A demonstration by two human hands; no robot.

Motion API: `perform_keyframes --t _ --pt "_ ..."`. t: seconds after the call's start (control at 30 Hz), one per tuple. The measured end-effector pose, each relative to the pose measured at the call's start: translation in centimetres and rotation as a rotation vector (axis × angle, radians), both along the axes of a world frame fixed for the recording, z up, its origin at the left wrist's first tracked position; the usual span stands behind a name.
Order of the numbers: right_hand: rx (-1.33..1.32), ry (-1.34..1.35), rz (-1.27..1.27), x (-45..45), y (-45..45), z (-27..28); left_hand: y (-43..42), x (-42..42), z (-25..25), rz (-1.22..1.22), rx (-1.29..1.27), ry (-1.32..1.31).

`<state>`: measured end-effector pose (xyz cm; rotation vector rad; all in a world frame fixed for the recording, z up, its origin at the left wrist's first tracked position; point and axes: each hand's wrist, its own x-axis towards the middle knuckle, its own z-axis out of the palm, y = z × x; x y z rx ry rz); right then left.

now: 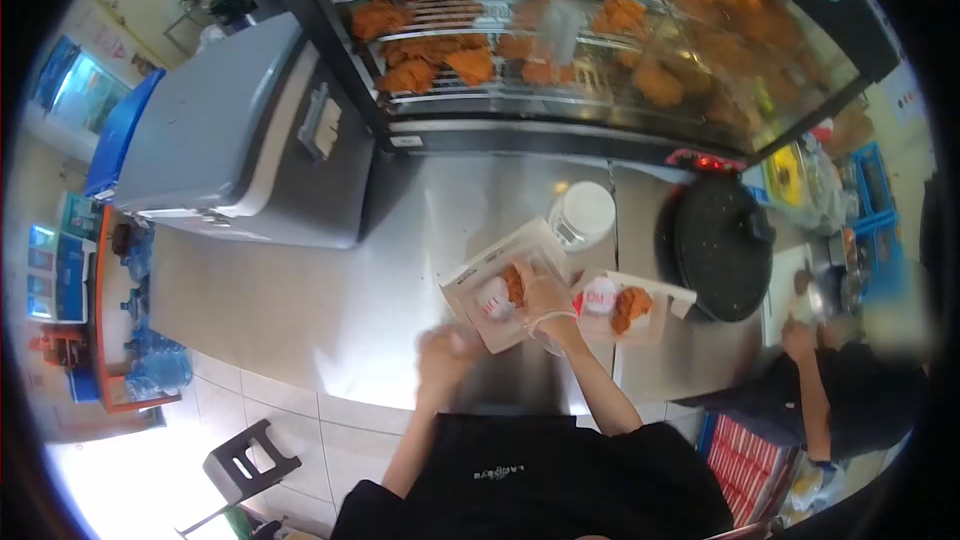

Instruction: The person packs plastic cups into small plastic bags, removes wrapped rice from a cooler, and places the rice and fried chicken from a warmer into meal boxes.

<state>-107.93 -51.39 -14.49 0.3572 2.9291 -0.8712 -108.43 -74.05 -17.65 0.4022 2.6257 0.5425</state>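
My right hand (545, 302) reaches into an open paper box (485, 275) on the steel counter. Its fingers are at a piece of fried chicken (514, 285), beside a white wrapped packet (494, 298) with red print. My left hand (447, 355) is smeared by motion near the counter's front edge, left of that box; its fingers are unclear. Just right of my right hand lies a second open box (643, 290), which holds another packet (600, 296) and fried chicken (631, 310). A white round container (583, 212) stands behind the boxes.
A heated display case (560, 140) with fried chicken spans the back. At the left is a large grey cooler (210, 120); a black round lid (722, 250) lies to the right. A co-worker's hand (799, 338) is over a white board (788, 285) at far right.
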Motion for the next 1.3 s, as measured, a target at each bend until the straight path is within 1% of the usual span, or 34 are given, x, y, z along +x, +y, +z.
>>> perform_keyframes --t 0.03,0.07,0.1,0.13,0.17,0.2,0.27,0.33,0.37,0.4,0.43,0.5,0.53,0.57,0.6,0.63,0.67,0.7,0.77,0.8,0.83,0.9,0.93,0.97,1.0,1.03,1.07,1.1,1.13,1.17,1.2,1.23,1.27,1.3 --pt "0.008 0.023 0.014 -0.9 0.0 -0.5 2.5 -0.2 0.8 -0.039 -0.005 -0.091" --pt "-0.16 -0.057 0.024 -0.9 0.1 -1.1 4.4 -0.6 1.6 -0.076 -0.01 -0.186" --pt "-0.325 -0.145 0.035 -0.7 -0.1 -1.4 4.5 -0.4 -2.2 0.03 0.109 -0.38" --pt "-0.319 -0.137 0.046 -0.4 -0.6 -1.2 4.8 0.3 -3.7 0.092 0.131 -0.193" --pt "-0.163 -0.125 -0.042 0.0 -1.3 -0.5 4.7 0.6 -4.6 0.146 0.152 0.0" --pt "0.0 -0.098 -0.131 -0.1 -1.6 -0.1 4.2 0.0 -4.3 0.119 0.135 -0.057" --pt "0.139 0.072 -0.306 0.4 -2.1 -0.4 3.8 -0.3 -3.3 0.082 0.109 -0.137" --pt "0.389 0.024 -0.196 0.4 -2.6 1.5 2.8 -1.3 -1.3 -0.049 0.092 -0.127" --pt "0.187 0.03 -0.083 -0.2 -1.4 4.8 1.8 -1.8 0.7 -0.153 0.092 -0.102" --pt "-0.01 0.021 0.042 -0.6 0.5 7.4 1.0 -2.0 2.3 -0.05 0.062 -0.08" --pt "0.119 -0.044 -0.073 -2.5 3.4 7.4 0.0 -2.2 3.0 0.057 0.029 -0.081" --pt "-0.138 0.229 -0.359 -8.6 6.4 13.8 -3.4 -4.3 2.9 0.105 0.221 -0.111" --pt "-0.21 0.809 -0.442 -12.5 6.7 15.3 -3.3 -5.7 5.7 0.171 0.31 -0.066" --pt "-0.014 0.901 -0.478 -15.9 7.7 16.6 -3.2 -7.0 9.2 0.243 0.403 -0.008" --pt "-0.02 0.91 -0.464 -17.9 7.7 16.3 -3.2 -7.4 11.0 0.255 0.408 0.002" --pt "0.09 0.919 -0.529 -20.3 7.4 15.8 -3.2 -7.9 12.5 0.323 0.483 0.078" --pt "0.194 0.935 -0.595 -22.6 6.9 15.8 -3.2 -9.0 13.1 0.39 0.559 0.163" --pt "0.178 0.959 -0.576 -23.8 6.0 15.8 -3.8 -9.7 12.3 0.406 0.564 0.191" --pt "0.071 1.025 -0.419 -24.2 4.1 14.3 -4.6 -8.5 9.8 0.539 0.778 0.176" --pt "0.093 1.105 -0.345 -24.8 3.1 13.9 -4.3 -8.4 10.7 0.561 0.72 0.163" --pt "0.036 1.09 -0.273 -25.3 2.4 13.7 -4.2 -7.8 11.1 0.567 0.697 0.143" --pt "-0.242 1.034 -0.14 -25.7 1.0 13.5 -4.1 -7.9 11.6 0.512 0.651 0.167" --pt "-0.25 1.027 -0.185 -24.2 0.5 13.3 -4.1 -7.7 11.7 0.478 0.585 0.254" --pt "-0.265 1.039 -0.17 -21.8 0.0 13.7 -4.4 -7.7 12.0 0.437 0.557 0.226" --pt "-0.266 1.033 -0.159 -18.9 0.0 13.4 -4.3 -7.4 12.2 0.412 0.431 0.186" --pt "-0.336 0.893 -0.125 -14.6 0.5 12.2 -4.1 -6.6 12.1 0.383 0.308 0.127" --pt "-0.409 0.749 -0.1 -9.3 0.8 10.9 -4.1 -6.1 11.4 0.262 0.171 -0.046" --pt "-0.259 0.732 -0.162 -3.9 0.7 9.5 -4.3 -5.2 9.2 0.159 0.174 -0.147" --pt "-0.104 0.74 -0.204 0.9 0.6 8.1 -3.7 -4.2 7.1 0.053 0.047 -0.201" --pt "-0.003 0.806 -0.415 5.0 0.9 6.0 -2.5 -3.6 5.0 -0.037 -0.06 -0.214" --pt "0.114 0.796 -0.626 9.0 2.9 3.5 -1.1 -2.5 3.3 -0.071 -0.049 -0.131" --pt "0.205 0.765 -0.837 13.0 4.8 1.1 1.2 -2.7 4.7 -0.055 -0.09 -0.301" --pt "0.306 0.643 -1.065 16.1 6.5 -0.6 2.7 -2.5 4.5 -0.028 -0.063 -0.314" --pt "0.311 0.65 -1.111 15.8 7.0 0.3 3.8 -2.5 3.7 -0.007 -0.043 -0.327"
